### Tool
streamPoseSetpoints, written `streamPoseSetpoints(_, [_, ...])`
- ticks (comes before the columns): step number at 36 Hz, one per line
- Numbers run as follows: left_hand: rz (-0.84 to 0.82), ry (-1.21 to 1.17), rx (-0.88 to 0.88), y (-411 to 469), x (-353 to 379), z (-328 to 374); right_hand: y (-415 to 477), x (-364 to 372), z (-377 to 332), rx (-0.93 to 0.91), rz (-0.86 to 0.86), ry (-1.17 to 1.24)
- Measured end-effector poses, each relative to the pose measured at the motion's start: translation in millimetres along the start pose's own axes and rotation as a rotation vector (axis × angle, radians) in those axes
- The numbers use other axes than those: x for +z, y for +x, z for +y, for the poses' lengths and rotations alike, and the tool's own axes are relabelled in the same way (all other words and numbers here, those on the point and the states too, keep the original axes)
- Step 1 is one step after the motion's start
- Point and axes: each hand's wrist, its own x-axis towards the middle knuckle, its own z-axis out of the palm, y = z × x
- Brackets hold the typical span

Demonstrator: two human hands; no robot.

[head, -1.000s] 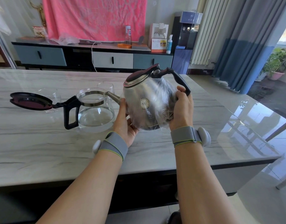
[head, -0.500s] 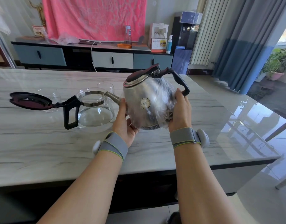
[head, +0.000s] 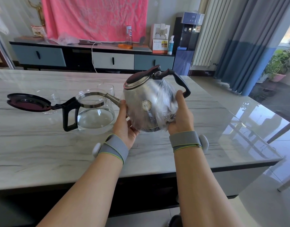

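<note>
Water (head: 95, 120) in glass carafe (head: 85, 97) beside kettle (head: 149, 102)

Long low sideboard (head: 92, 58) runs along the back wall, with grey-blue and white fronts on a dark frame. A big pink cloth (head: 95, 18) hangs right above it. Just right of the sideboard is a dark water dispenser (head: 188, 43), further right a white radiator (head: 205, 33), grey-and-blue curtains (head: 249, 43), and a sunlit potted plant (head: 280, 64). In front of the sideboard is a pale marble-look bench (head: 42, 153), plus glossy floor tiles (head: 272, 102).
</note>
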Motion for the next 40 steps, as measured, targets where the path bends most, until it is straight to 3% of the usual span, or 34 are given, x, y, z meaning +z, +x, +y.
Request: streamPoseSetpoints(40, [-0.004,0.021,-0.001,-4.6,2.6,-0.2,-18.5,15.3,-8.0,-0.024,-0.027,0.122])
